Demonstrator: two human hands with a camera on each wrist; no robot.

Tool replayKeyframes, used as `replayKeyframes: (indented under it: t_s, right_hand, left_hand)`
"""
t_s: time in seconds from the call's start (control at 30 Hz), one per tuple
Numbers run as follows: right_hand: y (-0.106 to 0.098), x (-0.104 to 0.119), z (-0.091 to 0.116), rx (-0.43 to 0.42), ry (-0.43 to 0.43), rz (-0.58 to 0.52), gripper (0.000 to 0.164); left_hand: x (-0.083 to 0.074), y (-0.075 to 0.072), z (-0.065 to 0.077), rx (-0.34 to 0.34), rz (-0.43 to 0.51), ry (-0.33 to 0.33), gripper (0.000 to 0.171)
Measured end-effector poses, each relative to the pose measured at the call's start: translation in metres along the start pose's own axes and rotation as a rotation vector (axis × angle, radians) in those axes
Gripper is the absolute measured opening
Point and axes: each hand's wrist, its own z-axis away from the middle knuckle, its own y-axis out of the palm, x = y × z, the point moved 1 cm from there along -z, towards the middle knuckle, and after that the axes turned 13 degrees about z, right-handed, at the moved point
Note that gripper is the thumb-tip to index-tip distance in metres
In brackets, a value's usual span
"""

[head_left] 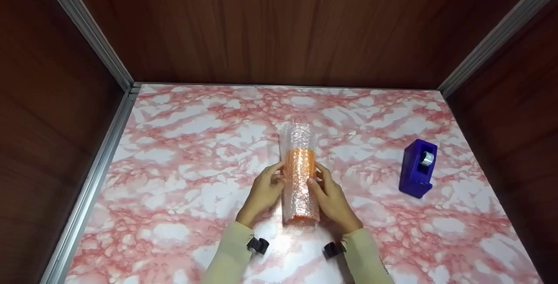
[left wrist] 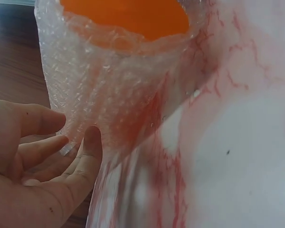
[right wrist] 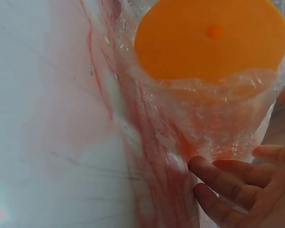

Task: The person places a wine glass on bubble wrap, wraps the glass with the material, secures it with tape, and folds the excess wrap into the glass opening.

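Note:
An orange cylinder (head_left: 301, 166) lies lengthwise on the table inside clear bubble wrap (head_left: 300, 133). The wrap runs past the cylinder's far end. At the near end, the round orange face (right wrist: 180, 42) with a small central knob shows through the open wrap. My left hand (head_left: 267, 188) touches the roll's left side, its fingers loosely bent and fingertips (left wrist: 91, 140) at the wrap. On the opposite side, my right hand (head_left: 330, 194) holds the roll, thumb on top and fingers (right wrist: 223, 178) curled low against the wrap. The roll hides some of the fingertips.
A blue tape dispenser (head_left: 412, 168) with a roll of tape (head_left: 427, 158) stands on the right of the pink-and-white marbled table (head_left: 174, 197). Dark wooden panels (head_left: 279, 27) enclose the back and both sides, with metal rails (head_left: 93, 175) along their edges.

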Motion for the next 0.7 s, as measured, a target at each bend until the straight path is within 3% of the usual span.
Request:
replayKeyframes:
  t_s: [0.33,0.57,0.7]
  right_hand:
    - [0.0006,0.0002,0.0005,0.008,0.025,0.078,0.057]
    - [0.0019,0.0022,-0.0009,-0.098,-0.058,0.197,0.055]
    - [0.0016,0.0032,-0.0010,-0.118,-0.071,0.199,0.054]
  left_hand:
    - [0.0008,0.0024,0.0005,-0.048,0.026,0.060,0.053]
    - [0.0031,0.0022,0.0002,-0.081,0.032,0.076,0.049]
    - [0.0038,0.0013,0.0010,-0.067,0.058,0.061,0.049]
